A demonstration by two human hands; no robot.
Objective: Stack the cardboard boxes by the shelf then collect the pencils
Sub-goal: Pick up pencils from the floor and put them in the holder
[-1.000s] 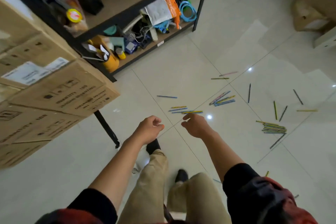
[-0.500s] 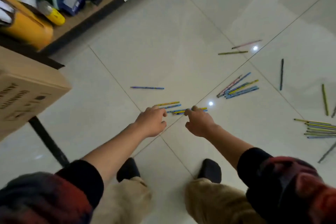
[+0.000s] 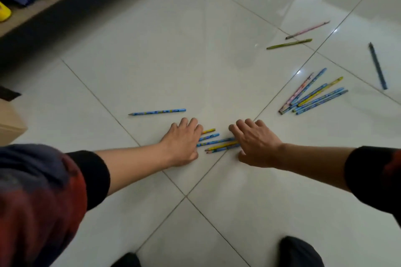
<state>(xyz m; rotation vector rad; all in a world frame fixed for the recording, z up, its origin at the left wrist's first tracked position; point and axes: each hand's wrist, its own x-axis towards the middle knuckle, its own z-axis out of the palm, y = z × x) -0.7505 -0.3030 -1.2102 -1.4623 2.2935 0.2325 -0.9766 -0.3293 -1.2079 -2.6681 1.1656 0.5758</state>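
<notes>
in the head view, a small bunch of pencils (image 3: 218, 142) lay on the floor (image 3: 173, 60) right between the two hands, long sides running from one hand to the other. the left hand (image 3: 183, 142) and the right hand (image 3: 253, 144) each covered one end, fingers bent down on them, but i could not tell if either had a grip yet. both hands were about as near, and more pencils (image 3: 312, 95) lay well off to the right.

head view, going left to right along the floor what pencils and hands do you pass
lone blue pencil → left hand → pencil bunch between the hands → right hand → fanned pencil cluster → dark pencil
</notes>
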